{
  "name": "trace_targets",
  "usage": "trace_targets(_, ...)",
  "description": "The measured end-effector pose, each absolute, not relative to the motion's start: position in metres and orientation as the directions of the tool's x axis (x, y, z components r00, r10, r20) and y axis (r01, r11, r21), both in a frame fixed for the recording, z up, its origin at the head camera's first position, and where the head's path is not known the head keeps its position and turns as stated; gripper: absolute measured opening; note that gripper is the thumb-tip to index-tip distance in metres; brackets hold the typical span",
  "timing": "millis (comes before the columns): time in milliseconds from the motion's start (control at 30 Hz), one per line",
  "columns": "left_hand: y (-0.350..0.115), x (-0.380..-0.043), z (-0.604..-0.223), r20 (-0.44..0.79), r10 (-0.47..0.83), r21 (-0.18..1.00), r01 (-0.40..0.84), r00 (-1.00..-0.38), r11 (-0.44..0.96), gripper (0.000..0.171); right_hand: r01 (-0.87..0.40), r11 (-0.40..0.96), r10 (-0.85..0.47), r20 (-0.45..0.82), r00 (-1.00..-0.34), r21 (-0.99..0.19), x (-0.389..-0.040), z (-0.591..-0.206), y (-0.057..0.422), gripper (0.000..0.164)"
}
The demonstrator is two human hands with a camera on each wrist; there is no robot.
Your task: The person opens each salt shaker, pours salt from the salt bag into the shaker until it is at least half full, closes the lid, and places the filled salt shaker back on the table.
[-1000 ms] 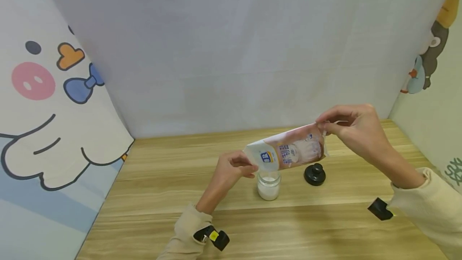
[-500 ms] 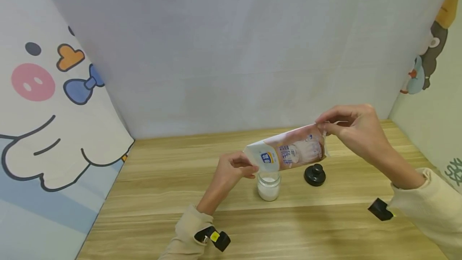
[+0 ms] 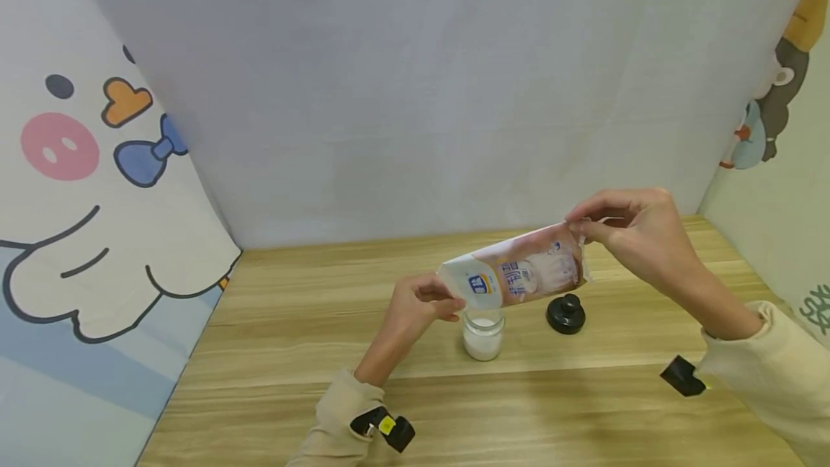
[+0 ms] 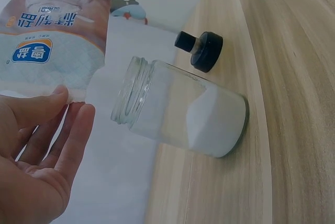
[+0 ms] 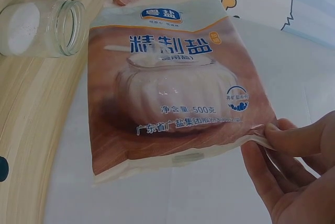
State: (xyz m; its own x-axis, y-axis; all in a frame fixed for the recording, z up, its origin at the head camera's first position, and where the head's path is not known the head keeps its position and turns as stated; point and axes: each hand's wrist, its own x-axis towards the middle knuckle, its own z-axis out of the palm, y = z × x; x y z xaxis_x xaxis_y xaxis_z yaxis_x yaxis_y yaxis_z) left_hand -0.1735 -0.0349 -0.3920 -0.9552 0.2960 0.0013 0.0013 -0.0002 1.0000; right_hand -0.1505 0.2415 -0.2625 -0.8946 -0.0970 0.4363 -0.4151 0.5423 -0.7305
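Note:
A brown and pale-blue salt bag [image 3: 528, 269] is held tilted above the table, its right end higher than its left. My left hand [image 3: 415, 312] pinches the lower left end between thumb and fingers. The upper right corner is pinched by my right hand [image 3: 645, 240]. Just below the bag's left end, an open glass jar [image 4: 178, 111] stands upright, partly filled with white salt [image 4: 209, 122]; the bag overlaps its rim in the head view. In the right wrist view the printed bag front [image 5: 167, 88] looks fairly flat.
A black knobbed lid [image 3: 566, 314] lies on the wood-grain table [image 3: 279, 352], to the right of the jar. A pale backdrop [image 3: 415, 92] rises behind the table, with cartoon-printed panels [image 3: 58, 236] at both sides.

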Motion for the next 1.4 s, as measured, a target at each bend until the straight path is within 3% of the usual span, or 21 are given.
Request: trace_targets(1400,-0.0323,-0.1787,-0.399,-0.004,0.294,0.999,-0.013,-0.956,-0.03,0.015,-0.39,0.553,-0.079,0.42,-0.904,-0.736,-0.1533,-0.2676,0.2426,0.008)
